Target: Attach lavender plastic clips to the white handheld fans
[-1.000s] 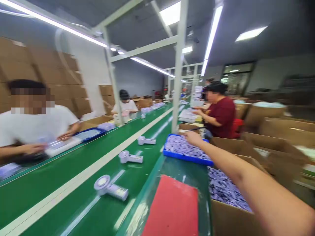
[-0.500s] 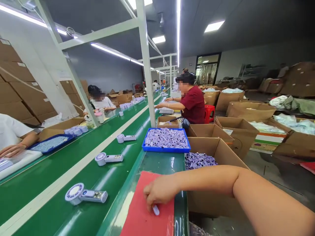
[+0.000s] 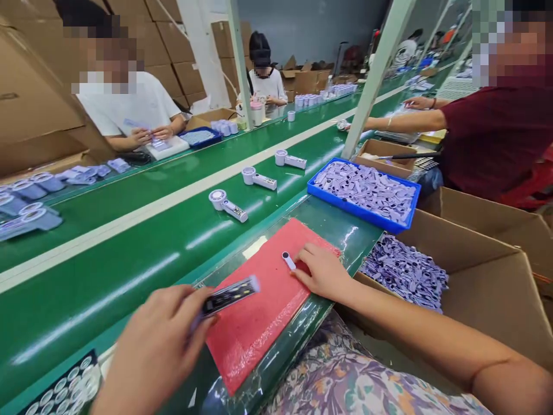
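Two small parts sit at the red mat (image 3: 268, 300); a slim white-edged strip with a black face (image 3: 228, 295) is pinched in the left hand (image 3: 155, 346), fingers closed around it, held just above the mat's near left edge; a small white tab with a black dot (image 3: 288, 260) lies loose on the mat, in no grip, just beside the right hand (image 3: 324, 271), whose fingers are spread apart and rest on the mat; beyond the mat a blue tray (image 3: 358, 212) holds a heap of lilac parts (image 3: 367, 190); right of the mat a cardboard box (image 3: 484, 300) holds more loose lilac parts (image 3: 404, 274); left of the mat runs a green conveyor belt (image 3: 142, 242) carrying three white handheld fans (image 3: 227, 204), well apart from each other; a patterned cloth (image 3: 345, 374) lies below the mat's near edge; past the tray, a person in a maroon shirt (image 3: 484, 138) reaches an arm along the belt; across the belt, two other people work at their own stations, both well away from the mat.
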`<state>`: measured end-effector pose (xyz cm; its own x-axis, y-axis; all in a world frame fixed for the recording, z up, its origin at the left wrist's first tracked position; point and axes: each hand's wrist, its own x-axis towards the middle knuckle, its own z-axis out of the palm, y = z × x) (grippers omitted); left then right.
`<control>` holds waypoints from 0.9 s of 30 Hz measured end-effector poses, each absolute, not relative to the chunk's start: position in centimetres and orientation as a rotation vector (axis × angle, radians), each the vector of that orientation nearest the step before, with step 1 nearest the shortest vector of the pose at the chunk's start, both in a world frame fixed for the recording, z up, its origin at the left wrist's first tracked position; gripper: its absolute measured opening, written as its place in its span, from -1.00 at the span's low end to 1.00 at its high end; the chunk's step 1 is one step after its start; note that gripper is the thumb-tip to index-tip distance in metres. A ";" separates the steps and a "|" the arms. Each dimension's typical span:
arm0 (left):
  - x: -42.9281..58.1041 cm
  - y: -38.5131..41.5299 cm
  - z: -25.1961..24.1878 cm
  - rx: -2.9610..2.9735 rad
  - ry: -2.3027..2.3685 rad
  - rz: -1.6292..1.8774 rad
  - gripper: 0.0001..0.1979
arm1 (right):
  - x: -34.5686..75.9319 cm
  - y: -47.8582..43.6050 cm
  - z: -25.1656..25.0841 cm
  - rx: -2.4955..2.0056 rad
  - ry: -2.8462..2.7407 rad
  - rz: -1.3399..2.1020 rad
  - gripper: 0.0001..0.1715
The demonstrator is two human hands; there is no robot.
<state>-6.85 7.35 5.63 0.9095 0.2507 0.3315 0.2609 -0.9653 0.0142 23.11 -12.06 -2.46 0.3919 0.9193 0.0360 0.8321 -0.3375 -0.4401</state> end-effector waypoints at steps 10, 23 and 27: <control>-0.9 2.4 1.4 -3.167 -0.537 -0.127 -0.65 | 24.4 -10.9 -2.0 -2.146 -1.539 0.345 -0.80; -1.8 2.0 1.4 -3.462 -0.524 -0.657 -0.85 | 18.0 -9.8 0.9 -1.766 -1.943 0.397 -0.90; -1.3 2.0 1.0 -3.426 -0.553 -0.749 -0.88 | 18.3 -9.7 -0.1 -1.697 -1.748 0.501 -0.87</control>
